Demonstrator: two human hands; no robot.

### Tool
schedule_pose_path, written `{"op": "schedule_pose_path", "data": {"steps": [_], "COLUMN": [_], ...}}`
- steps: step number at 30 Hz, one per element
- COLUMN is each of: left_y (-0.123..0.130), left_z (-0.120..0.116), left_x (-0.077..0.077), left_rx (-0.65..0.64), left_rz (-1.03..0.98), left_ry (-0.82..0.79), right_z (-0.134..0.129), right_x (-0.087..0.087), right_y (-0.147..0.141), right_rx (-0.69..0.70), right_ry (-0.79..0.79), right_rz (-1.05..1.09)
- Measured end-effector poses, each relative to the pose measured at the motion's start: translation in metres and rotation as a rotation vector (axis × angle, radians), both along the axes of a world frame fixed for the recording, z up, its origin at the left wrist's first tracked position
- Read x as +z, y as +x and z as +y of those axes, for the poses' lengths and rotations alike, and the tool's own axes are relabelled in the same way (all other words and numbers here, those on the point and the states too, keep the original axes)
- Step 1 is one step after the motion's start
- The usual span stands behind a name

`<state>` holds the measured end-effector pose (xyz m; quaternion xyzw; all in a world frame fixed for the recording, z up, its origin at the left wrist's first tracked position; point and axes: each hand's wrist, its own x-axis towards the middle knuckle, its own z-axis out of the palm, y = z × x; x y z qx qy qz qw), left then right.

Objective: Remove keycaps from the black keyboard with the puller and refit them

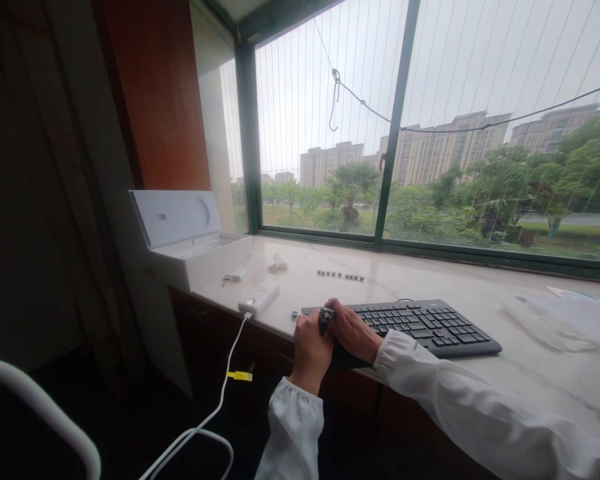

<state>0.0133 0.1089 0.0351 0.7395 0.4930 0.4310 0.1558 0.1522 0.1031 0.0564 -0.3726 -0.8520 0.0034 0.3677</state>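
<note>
Head view, so both hands are seen meeting at about 6 o'clock, right at the left end of the black keyboard (410,327). The left hand (310,347) is curled shut around a small dark tool (326,319), which sticks up just above the knuckles. The right hand (353,333) is laid over the keyboard's left corner, fingers bent and touching the same tool; whether it's actually gripped on that side can't really be told. Both wrists come up from below in white sleeves, the right forearm stretched in from 4 o'clock. A row of loose keycaps (340,275) is lined up at 12 o'clock of the hands, well apart from them. A white power bank (259,297) with its cable is parked near the counter edge (275,328) at 10 o'clock, an open white box (190,247) beyond it. Bare counter is left toward 2 o'clock.
</note>
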Motion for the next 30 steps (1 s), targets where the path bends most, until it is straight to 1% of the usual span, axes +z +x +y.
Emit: {"op": "schedule_pose_path", "data": {"steps": [6, 12, 17, 22, 25, 28, 30], "left_y": [0.001, 0.001, 0.000, -0.002, -0.003, -0.003, -0.002], "left_z": [0.002, 0.002, 0.001, 0.004, 0.008, 0.011, 0.011], "left_x": [-0.002, -0.002, -0.001, 0.002, 0.004, 0.005, 0.005], "left_rx": [-0.002, -0.012, -0.015, -0.037, -0.060, -0.079, -0.079], "left_rz": [-0.017, -0.026, -0.031, -0.023, -0.017, -0.019, -0.023], "left_ry": [-0.007, -0.010, -0.017, -0.006, -0.002, 0.001, 0.000], "right_z": [0.001, 0.001, 0.005, 0.016, 0.017, 0.013, 0.010], "right_x": [-0.002, -0.003, -0.006, -0.012, -0.008, 0.002, 0.008], "right_y": [0.002, 0.002, 0.002, 0.000, -0.003, -0.007, -0.011], "right_rx": [0.022, -0.004, 0.004, 0.001, -0.065, -0.132, -0.145], "right_ry": [-0.017, -0.006, -0.021, 0.045, 0.068, -0.023, -0.083], "right_rz": [-0.006, -0.006, 0.021, 0.071, 0.111, 0.133, 0.137]}}
